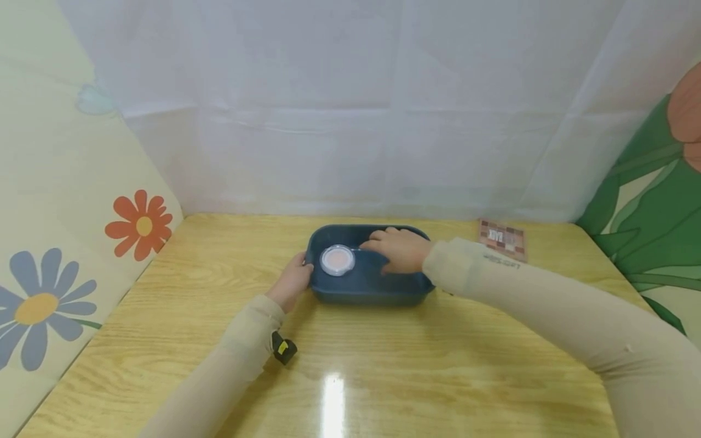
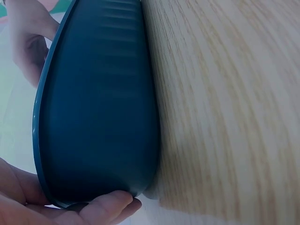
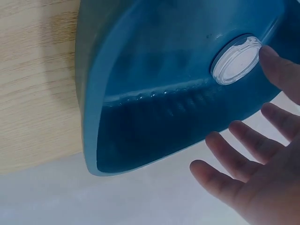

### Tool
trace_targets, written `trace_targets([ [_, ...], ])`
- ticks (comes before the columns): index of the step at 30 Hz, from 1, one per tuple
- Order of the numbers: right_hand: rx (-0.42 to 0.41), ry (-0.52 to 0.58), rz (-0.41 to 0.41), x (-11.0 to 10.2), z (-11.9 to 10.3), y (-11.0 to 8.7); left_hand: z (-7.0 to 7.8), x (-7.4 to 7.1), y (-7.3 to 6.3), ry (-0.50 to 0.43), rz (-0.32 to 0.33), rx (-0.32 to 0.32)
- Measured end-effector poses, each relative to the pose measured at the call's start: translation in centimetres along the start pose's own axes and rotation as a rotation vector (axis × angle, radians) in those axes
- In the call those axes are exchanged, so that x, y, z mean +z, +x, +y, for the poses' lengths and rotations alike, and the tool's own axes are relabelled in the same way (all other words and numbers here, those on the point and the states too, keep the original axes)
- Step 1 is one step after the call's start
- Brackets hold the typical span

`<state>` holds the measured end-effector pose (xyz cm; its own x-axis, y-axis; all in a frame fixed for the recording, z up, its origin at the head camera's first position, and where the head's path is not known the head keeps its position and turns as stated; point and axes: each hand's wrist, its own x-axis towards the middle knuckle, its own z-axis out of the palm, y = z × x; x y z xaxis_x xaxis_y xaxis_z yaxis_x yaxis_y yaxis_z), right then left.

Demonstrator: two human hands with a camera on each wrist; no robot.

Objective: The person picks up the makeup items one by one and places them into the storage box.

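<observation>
A dark blue rectangular basin (image 1: 369, 298) stands on the wooden table. My left hand (image 1: 292, 281) grips its left end, with fingers (image 2: 108, 206) against the outer wall in the left wrist view. Inside, toward the left end, lies a round, clear-rimmed case (image 1: 337, 260) with a pale pink middle, like a powder compact. Over the right half of the basin hovers my right hand (image 1: 398, 248), its fingers spread and holding nothing. In the right wrist view the thumb (image 3: 281, 72) appears close to the round case (image 3: 237, 61); whether they touch I cannot tell.
A flat square palette (image 1: 502, 239) with a checked red and pink cover lies at the back right of the table (image 1: 383, 365). A white cloth (image 1: 350, 121) hangs behind, and flower-printed panels (image 1: 49, 182) flank both sides.
</observation>
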<state>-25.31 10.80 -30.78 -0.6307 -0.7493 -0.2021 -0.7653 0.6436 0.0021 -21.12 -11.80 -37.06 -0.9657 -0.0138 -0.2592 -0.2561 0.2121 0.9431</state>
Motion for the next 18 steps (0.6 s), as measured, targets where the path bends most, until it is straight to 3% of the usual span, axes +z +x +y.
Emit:
trace_targets([
  [18,0.015,0.033,0.004,0.7,0.5,-1.2,0.1,-0.1,-0.1,-0.015,-0.010,-0.007],
])
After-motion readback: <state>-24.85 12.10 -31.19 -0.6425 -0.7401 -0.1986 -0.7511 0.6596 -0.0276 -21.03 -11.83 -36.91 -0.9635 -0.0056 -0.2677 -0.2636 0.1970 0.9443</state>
